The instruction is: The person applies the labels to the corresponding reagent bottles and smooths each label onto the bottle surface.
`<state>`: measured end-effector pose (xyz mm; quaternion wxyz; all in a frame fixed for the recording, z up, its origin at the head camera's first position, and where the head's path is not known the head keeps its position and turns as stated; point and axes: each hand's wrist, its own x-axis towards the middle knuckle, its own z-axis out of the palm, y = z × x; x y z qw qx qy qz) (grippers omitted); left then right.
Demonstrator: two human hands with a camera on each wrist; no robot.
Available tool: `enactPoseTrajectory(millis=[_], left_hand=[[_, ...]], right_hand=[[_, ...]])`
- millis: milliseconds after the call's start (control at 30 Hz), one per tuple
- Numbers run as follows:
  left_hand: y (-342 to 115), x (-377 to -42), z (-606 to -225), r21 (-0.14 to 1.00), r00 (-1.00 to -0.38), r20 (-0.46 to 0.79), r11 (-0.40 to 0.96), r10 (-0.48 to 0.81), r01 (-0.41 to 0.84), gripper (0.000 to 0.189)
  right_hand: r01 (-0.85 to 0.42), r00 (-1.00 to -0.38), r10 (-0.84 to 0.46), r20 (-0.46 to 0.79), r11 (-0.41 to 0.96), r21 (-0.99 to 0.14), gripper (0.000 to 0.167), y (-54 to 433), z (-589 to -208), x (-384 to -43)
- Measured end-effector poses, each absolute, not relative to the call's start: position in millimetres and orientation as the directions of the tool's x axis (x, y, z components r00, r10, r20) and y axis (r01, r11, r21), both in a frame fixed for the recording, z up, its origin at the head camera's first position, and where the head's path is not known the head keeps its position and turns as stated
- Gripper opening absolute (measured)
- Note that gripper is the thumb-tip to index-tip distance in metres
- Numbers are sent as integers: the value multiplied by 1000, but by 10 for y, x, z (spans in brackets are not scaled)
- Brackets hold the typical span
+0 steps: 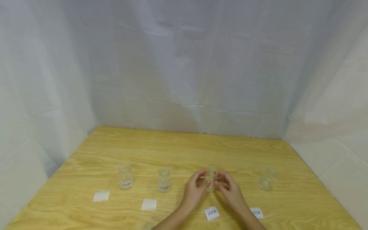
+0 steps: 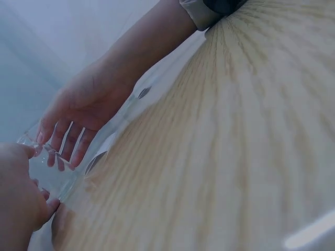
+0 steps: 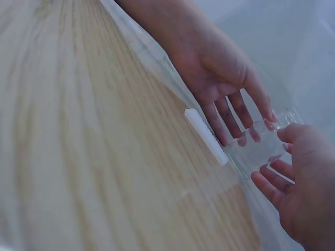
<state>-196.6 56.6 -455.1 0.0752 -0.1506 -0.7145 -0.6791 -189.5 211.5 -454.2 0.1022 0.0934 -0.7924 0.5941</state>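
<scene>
A small clear glass jar (image 1: 211,174) stands at the right of the table's middle, between both hands. My left hand (image 1: 194,188) holds its left side with curled fingers, the thumb at the front. From the other side my right hand (image 1: 231,191) grips it the same way. In the right wrist view the jar (image 3: 254,149) is see-through, with fingertips on both sides of it. Just in front of the hands lies a white card (image 1: 211,213) with printed dark characters. A second printed card (image 1: 257,213) is partly hidden by the right forearm.
To the left stand two more glass jars, one (image 1: 125,177) farther out and one (image 1: 164,180) nearer, each with a printed white label low down. Two blank white cards (image 1: 101,196) (image 1: 149,204) lie before them. Another jar (image 1: 266,179) is at the right. White sheeting (image 1: 184,70) encloses the wooden table (image 1: 184,143).
</scene>
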Motion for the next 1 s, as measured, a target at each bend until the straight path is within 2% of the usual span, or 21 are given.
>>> enactPoseTrajectory(millis=[433, 667, 1000], left_hand=[[535, -1854, -4531, 953, -951, 300, 21, 68, 302, 38], [534, -1828, -4528, 957, -959, 281, 62, 43, 284, 38], [506, -1814, -4546, 957, -961, 268, 99, 71, 274, 38]], right_hand=[[-293, -956, -78, 283, 235, -927, 32, 2088, -4554, -1877], [-308, -951, -107, 290, 230, -923, 32, 2086, -4550, -1877], [-297, -953, -137, 272, 229, -927, 36, 2094, -4550, -1872]])
